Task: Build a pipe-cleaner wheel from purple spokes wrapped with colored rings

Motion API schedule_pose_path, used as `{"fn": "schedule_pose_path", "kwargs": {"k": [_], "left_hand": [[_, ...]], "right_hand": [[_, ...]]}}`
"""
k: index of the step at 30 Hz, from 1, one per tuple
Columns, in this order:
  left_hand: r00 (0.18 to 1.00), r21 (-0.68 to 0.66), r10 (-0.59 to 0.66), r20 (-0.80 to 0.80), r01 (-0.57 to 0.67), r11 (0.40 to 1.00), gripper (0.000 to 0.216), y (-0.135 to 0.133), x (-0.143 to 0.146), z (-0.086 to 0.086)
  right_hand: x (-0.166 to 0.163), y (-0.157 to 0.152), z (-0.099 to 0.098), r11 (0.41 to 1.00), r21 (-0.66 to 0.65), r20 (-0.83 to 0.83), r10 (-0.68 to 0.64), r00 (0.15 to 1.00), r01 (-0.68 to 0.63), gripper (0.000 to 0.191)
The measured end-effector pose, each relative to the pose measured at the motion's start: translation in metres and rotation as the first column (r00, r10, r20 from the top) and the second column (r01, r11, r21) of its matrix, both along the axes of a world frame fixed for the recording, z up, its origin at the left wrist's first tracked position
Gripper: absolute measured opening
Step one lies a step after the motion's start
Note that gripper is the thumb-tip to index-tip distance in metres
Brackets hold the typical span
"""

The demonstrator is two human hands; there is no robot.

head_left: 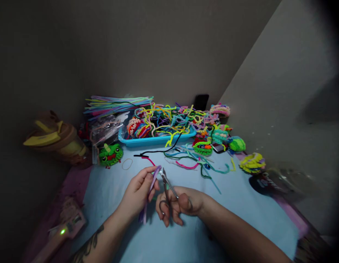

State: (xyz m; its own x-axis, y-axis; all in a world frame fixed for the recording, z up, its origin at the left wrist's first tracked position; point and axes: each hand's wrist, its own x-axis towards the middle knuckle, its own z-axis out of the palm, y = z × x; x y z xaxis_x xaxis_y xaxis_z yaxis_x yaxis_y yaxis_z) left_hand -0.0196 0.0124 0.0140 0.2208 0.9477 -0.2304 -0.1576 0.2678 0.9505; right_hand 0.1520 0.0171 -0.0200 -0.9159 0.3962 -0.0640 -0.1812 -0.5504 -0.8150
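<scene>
Purple pipe cleaners [154,178] are pinched between the thumb and fingers of my left hand [140,186], their lower ends hanging below it. My right hand [180,204] has its thumb and a finger through the handles of metal scissors [169,185]. The scissor blades point up and stand slightly apart, close to the top of the purple pipe cleaners; whether they touch I cannot tell. Both hands are above the pale blue table cover [229,219], in front of loose pipe cleaner pieces. A pink pipe cleaner piece [187,166] lies beyond my right hand.
A blue tray [158,141] heaped with pipe cleaners stands behind. A pipe cleaner bundle [117,106] lies back left. Fuzzy green figures [111,155] and a yellow one [252,163] sit around. A brown pot [60,140] stands left; a clear plastic cup [284,182] lies right.
</scene>
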Motion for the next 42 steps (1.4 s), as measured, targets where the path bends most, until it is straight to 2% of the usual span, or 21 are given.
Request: {"fn": "schedule_pose_path", "kwargs": {"k": [7, 13, 18, 20, 23, 29, 32, 42], "left_hand": [[0.996, 0.083, -0.010, -0.093, 0.018, 0.996, 0.052, -0.002, -0.003, -0.006], [0.930, 0.284, 0.121, -0.346, -0.019, 0.959, 0.036, -0.004, -0.002, -0.012], [0.844, 0.472, 0.280, -0.457, -0.036, 0.881, 0.024, -0.006, -0.003, -0.011], [0.826, 0.562, 0.325, -0.461, -0.013, 0.827, 0.020, -0.006, -0.005, -0.010], [0.829, 0.648, 0.338, -0.446, 0.039, 0.761, 0.019, -0.006, -0.006, -0.007], [0.846, 0.664, 0.284, -0.450, 0.105, 0.740, 0.021, -0.008, -0.008, -0.006], [0.856, 0.641, 0.242, -0.457, 0.128, 0.756, 0.021, -0.008, -0.009, -0.006], [0.881, 0.570, 0.231, -0.412, 0.051, 0.820, 0.013, -0.005, -0.006, -0.006]], "right_hand": [[-0.001, -0.001, 0.002, 0.999, 0.025, 0.013, -0.024, 1.000, 0.024, 0.076], [-0.002, -0.002, 0.002, 0.992, 0.120, 0.108, -0.040, 0.993, 0.027, 0.079], [-0.004, -0.003, 0.002, 0.980, 0.194, 0.175, -0.080, 0.981, 0.045, 0.075], [-0.005, -0.003, -0.001, 0.985, 0.161, 0.156, -0.094, 0.983, 0.069, 0.073], [-0.006, -0.002, -0.007, 0.992, 0.045, 0.101, -0.123, 0.987, 0.119, 0.075], [-0.006, -0.002, -0.011, 0.990, -0.091, -0.014, -0.106, 0.994, 0.104, 0.074], [-0.006, -0.002, -0.013, 0.986, -0.139, -0.068, -0.104, 0.992, 0.094, 0.077], [-0.012, -0.008, -0.012, 0.964, -0.216, -0.058, -0.171, 0.983, 0.155, 0.075]]}}
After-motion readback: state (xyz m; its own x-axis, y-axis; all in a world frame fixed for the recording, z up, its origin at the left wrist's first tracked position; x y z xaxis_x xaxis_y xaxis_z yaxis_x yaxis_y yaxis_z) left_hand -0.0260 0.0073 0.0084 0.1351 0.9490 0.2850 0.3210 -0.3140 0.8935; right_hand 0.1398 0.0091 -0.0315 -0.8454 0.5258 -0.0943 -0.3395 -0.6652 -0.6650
